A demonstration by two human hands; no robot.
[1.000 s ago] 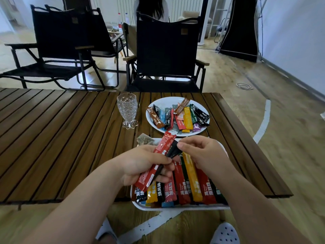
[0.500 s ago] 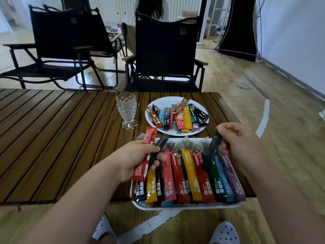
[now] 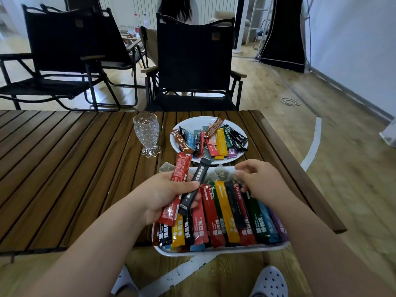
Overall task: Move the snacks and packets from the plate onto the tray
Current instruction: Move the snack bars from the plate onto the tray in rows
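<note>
A white plate (image 3: 186, 124) at the table's far side holds a pile of several colourful stick packets (image 3: 221, 141). Nearer me, a white tray (image 3: 214, 252) hangs over the table's front edge with several packets (image 3: 227, 215) laid side by side in a row. My left hand (image 3: 165, 195) grips two sticks above the tray's left end, a red packet (image 3: 181, 168) and a black packet (image 3: 200, 172). Over the tray's far right part, my right hand (image 3: 260, 182) hovers with loosely curled fingers and nothing in it, its fingertips close to the row.
A textured clear glass (image 3: 146, 133) stands on the slatted wooden table (image 3: 64, 168) just left of the plate. Black folding chairs (image 3: 192, 56) stand beyond the table. The table's right edge runs close to the plate and tray.
My right hand took a black packet from my left hand, carried it right and set it down in the tray's row; it now holds nothing. My left hand keeps the red and black sticks.
</note>
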